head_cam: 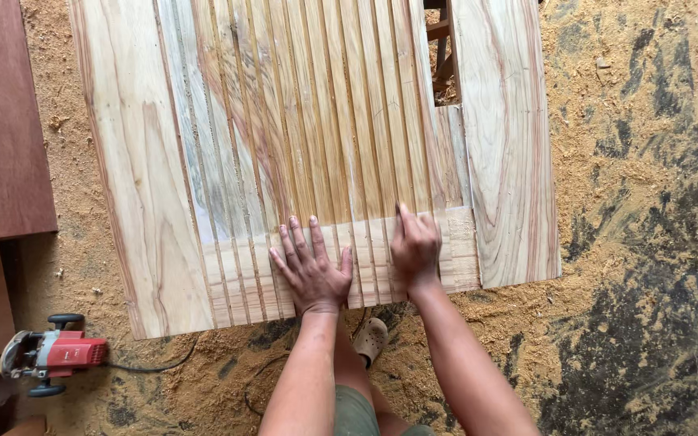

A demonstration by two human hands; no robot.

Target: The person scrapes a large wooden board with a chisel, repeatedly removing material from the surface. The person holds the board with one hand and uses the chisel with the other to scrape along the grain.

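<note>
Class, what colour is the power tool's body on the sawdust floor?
Red power tool, black knobs; head view.

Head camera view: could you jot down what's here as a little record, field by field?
Setting: sawdust-covered floor
Main thing: large pale wooden panel with long routed grooves
Left hand: flat on the grooved part, fingers spread
Right hand: pressed on the grooves beside it
Tool: red handheld router with black knobs, lying on the floor left of the panel, untouched
Other: reddish-brown board at far left

Bare forearms, no sleeves; olive-green shorts (357,413), a pale beige clog (371,339) on one foot.
</note>
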